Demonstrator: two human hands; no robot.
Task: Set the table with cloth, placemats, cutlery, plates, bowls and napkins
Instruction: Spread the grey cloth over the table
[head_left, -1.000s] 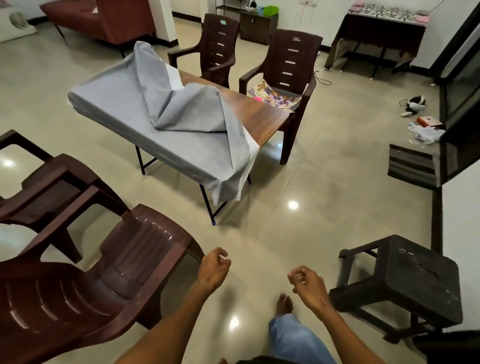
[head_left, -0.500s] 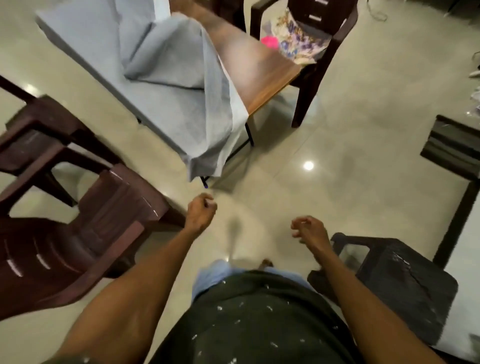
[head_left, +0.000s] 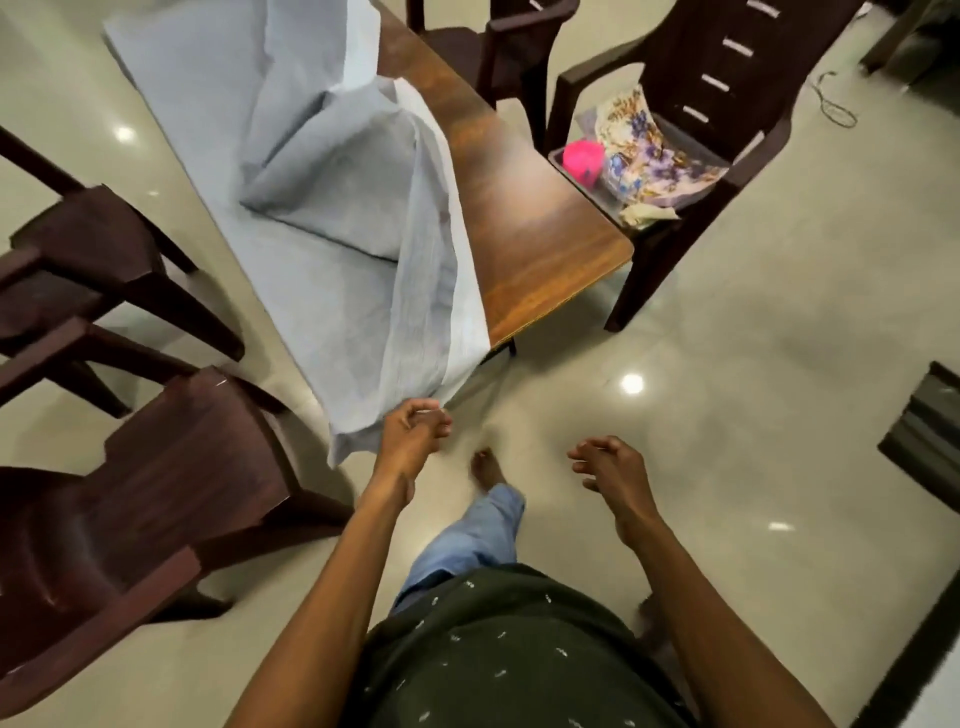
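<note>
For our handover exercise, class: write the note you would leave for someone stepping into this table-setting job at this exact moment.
Left hand: fingers curled at the hanging corner of the grey cloth; whether it actually grips the cloth cannot be told.
Right hand: free, fingers loosely curled, holding nothing.
Cloth: bunched over the left part of the table, one end hanging toward the floor; the right part of the wooden top is bare.
Floral items and a pink thing sit on the chair beside the table.
Done: cloth is on the table.
Left: spread the cloth flat, then placemats, cutlery, plates, bowls, napkins.
</note>
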